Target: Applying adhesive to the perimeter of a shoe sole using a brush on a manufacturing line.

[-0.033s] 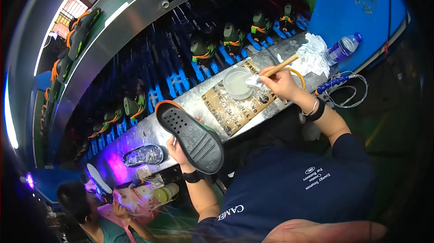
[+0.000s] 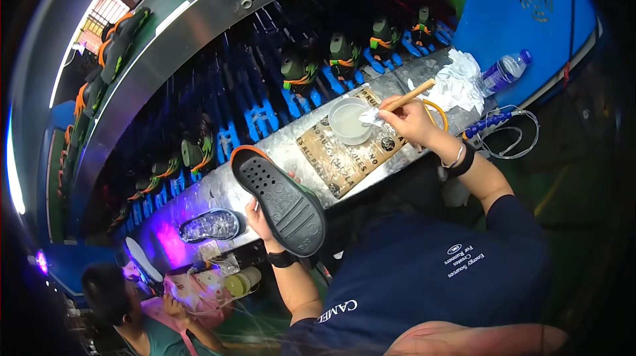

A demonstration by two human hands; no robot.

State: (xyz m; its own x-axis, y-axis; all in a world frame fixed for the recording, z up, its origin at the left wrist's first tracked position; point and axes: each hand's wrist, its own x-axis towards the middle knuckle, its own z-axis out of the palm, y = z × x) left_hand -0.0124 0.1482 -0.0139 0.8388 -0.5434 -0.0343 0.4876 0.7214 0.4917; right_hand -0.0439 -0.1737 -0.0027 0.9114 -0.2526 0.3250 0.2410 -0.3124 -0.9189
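My left hand (image 2: 260,219) is wrapped round the side of a dark grey shoe sole (image 2: 286,207), holding it up, tilted, above the bench's near edge. Small holes pattern its far end, and an orange strip rims that end. Between the fingers of my right hand (image 2: 405,117) is a brush (image 2: 414,93) with a wooden handle. Its white bristles point down over the right rim of a clear round bowl (image 2: 347,119), which holds cloudy whitish liquid. Under the bowl lies a brown printed sheet (image 2: 331,164).
Along the far side, several green and orange shoe uppers (image 2: 296,69) stand by blue holders (image 2: 262,120). Another sole (image 2: 211,225) lies on the metal bench (image 2: 173,210) at left. At right are crumpled white tissues (image 2: 458,81) and a bottle (image 2: 505,71). A person (image 2: 126,303) works at lower left.
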